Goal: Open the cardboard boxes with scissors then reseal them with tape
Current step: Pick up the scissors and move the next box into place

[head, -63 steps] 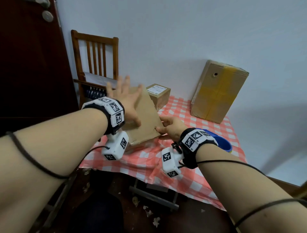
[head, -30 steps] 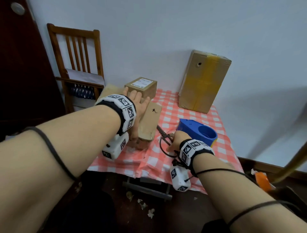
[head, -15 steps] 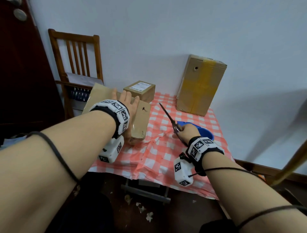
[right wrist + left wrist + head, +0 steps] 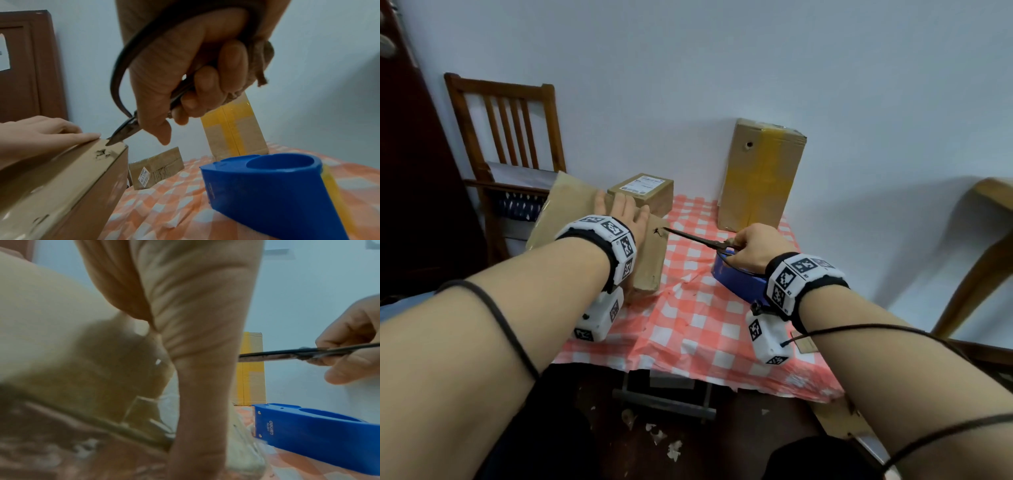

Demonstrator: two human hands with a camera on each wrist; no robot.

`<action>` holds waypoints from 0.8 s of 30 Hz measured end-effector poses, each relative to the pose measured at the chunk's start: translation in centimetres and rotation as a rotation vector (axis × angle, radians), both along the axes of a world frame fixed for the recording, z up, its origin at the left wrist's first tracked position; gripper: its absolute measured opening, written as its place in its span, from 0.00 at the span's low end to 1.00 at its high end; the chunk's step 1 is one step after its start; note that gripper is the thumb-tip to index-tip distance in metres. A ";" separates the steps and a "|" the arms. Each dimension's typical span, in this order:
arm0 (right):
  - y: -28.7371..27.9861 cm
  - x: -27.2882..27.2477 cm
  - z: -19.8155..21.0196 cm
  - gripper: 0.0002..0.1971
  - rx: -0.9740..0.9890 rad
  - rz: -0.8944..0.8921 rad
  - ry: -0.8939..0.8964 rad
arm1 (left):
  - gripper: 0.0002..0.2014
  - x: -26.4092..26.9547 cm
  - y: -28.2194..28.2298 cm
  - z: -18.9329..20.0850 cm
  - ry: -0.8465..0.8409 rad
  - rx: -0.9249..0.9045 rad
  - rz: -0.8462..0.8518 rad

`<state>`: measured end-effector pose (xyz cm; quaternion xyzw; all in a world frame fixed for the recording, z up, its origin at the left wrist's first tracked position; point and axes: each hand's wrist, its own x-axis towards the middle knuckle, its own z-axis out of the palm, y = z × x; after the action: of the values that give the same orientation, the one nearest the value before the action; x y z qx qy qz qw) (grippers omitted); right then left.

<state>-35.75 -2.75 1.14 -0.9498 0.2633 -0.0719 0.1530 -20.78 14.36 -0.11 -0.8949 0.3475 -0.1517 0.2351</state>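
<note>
Setting: pale wall behind a table (image 4: 698,329) under red-checked cloth.
Around: wooden chair (image 4: 506,137) far left; blue tape dispenser (image 4: 267,181) under the right hand (image 4: 753,248); tall yellow-taped box (image 4: 760,174) and small labelled box (image 4: 642,188) at the far edge.
Flat box: (image 4: 650,257) near left, brown, punctured near its corner.
Left grip: left hand (image 4: 625,214) spread flat, pressing the box top.
Right grip: curled round dark scissors (image 4: 698,240), tip at the puncture.

tape dispenser (image 4: 739,282) right of flat box (image 4: 650,260)
</note>
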 end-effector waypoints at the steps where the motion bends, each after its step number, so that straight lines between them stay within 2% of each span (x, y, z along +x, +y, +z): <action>1: 0.0 0.0 0.4 0.10 -0.015 0.004 0.006 | 0.43 -0.2 -0.2 0.1 -0.008 0.008 -0.002; 10: 0.2 1.2 0.4 0.13 -0.039 -0.004 0.057 | 0.44 -0.2 -0.6 0.1 -0.022 0.035 0.003; 13: 0.6 1.9 0.6 0.12 -0.051 -0.003 0.071 | 0.44 0.1 -0.5 0.0 -0.023 0.022 0.002; 16: 1.0 2.8 1.3 0.11 -0.091 -0.008 0.113 | 0.41 0.4 -0.5 -0.2 -0.034 -0.009 -0.012; 20: 1.7 4.0 1.9 0.18 -0.092 0.002 0.164 | 0.33 0.5 -0.6 -0.2 -0.025 -0.081 -0.028; 24: 1.3 4.0 1.1 0.18 -0.010 0.015 0.151 | 0.34 0.6 -0.1 -0.2 -0.023 -0.097 -0.030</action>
<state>-31.78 -1.43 2.19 -0.9552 0.2665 -0.0001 0.1284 -20.15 14.24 -0.35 -0.8983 0.3503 -0.1820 0.1930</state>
